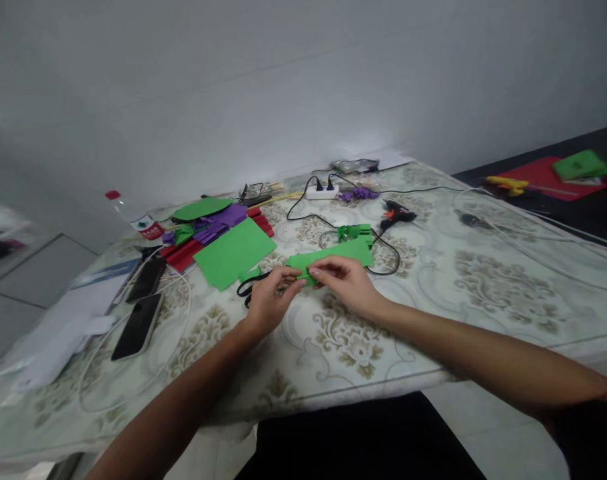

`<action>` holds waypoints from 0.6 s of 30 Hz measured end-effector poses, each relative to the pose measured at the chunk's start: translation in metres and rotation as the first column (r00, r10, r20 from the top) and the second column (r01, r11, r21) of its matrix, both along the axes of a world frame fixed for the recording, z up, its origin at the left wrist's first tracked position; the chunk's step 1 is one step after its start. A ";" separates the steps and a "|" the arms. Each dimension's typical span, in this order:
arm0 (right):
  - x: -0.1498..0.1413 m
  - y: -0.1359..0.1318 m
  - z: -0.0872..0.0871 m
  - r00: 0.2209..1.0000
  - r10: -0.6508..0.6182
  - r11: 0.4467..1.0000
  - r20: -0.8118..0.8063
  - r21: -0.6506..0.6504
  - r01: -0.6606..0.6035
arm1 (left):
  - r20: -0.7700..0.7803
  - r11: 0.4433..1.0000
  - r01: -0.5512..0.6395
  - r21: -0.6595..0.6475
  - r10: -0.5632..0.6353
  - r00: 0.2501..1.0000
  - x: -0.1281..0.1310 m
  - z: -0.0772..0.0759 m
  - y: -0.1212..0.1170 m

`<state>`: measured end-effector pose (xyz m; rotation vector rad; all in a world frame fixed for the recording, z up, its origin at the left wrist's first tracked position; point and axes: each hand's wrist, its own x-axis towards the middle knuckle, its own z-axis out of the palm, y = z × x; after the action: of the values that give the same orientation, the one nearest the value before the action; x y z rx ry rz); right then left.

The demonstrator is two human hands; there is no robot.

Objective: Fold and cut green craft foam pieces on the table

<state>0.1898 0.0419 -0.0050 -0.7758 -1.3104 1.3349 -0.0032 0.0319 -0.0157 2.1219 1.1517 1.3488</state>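
Both hands meet near the middle of the table, pinching a small green foam or paper piece [306,275]. My left hand [273,293] has thumb and fingers closed on its left end. Across from it, my right hand [348,287] grips the other end between thumb and fingers. Just behind the hands lies a green strip [350,253], partly covered by the right fingers. Black-handled scissors [245,288] rest beside the left hand, their blades hidden. A larger green sheet [236,255] lies farther left.
A glue gun [398,213] and curled green cuttings [356,233] lie behind the right hand. A white power strip [322,192] with black cords sits at the back. Phones [137,327], a white cable and a bottle [138,217] occupy the left; purple and red sheets are stacked there.
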 end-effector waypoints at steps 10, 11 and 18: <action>0.001 0.001 0.001 1.000 0.006 0.999 0.006 -0.040 -0.006 | 0.035 1.000 0.011 -0.003 -0.011 0.999 0.000 -0.001 0.001; 0.001 0.001 0.001 1.000 0.009 0.999 0.004 -0.044 -0.008 | 0.049 1.000 0.013 -0.017 -0.012 0.999 -0.001 -0.002 0.001; 0.001 0.003 -0.004 1.000 0.021 0.999 -0.009 -0.048 -0.022 | 0.131 0.994 0.026 -0.105 -0.012 0.991 0.000 -0.003 0.003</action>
<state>0.1908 0.0452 -0.0091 -0.7898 -1.2870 1.3900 -0.0037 0.0353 -0.0182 1.9356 1.1221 1.3633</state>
